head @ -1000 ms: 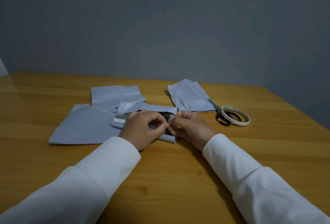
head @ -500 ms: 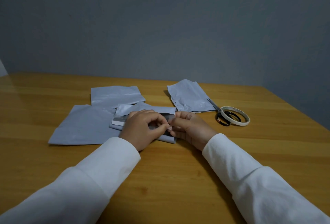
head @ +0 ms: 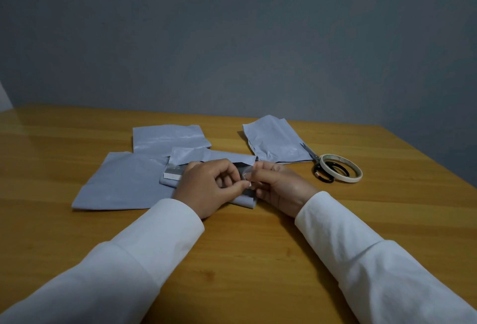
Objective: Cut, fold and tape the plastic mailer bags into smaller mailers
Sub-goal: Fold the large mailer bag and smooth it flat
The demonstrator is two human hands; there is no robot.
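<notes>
1. Your left hand [head: 206,189] has its fingers curled, thumb and forefinger closed in a pinch on a small pale strip [head: 246,180], which looks like tape or a peel-off liner; which of the two cannot be told.
2. Your right hand [head: 278,187] is curled too, its grip closed on the same strip from the other side, fingertips [head: 259,169] meeting your left ones.
3. Both hands sit over the small folded mailer [head: 206,156], whose flap is turned back to show a dark inner face and a white adhesive band [head: 172,175] at its left end.
4. That mailer lies on the wooden surface [head: 258,259], overlapping a larger grey mailer sheet [head: 124,181]; another grey piece [head: 167,138] lies behind it, and a crumpled one [head: 276,140] further right.
5. Scissors [head: 320,166] with black handles lie beside the crumpled piece, with a tape roll [head: 340,166] resting on the handles.
6. No readable writing or brand shows on anything.
</notes>
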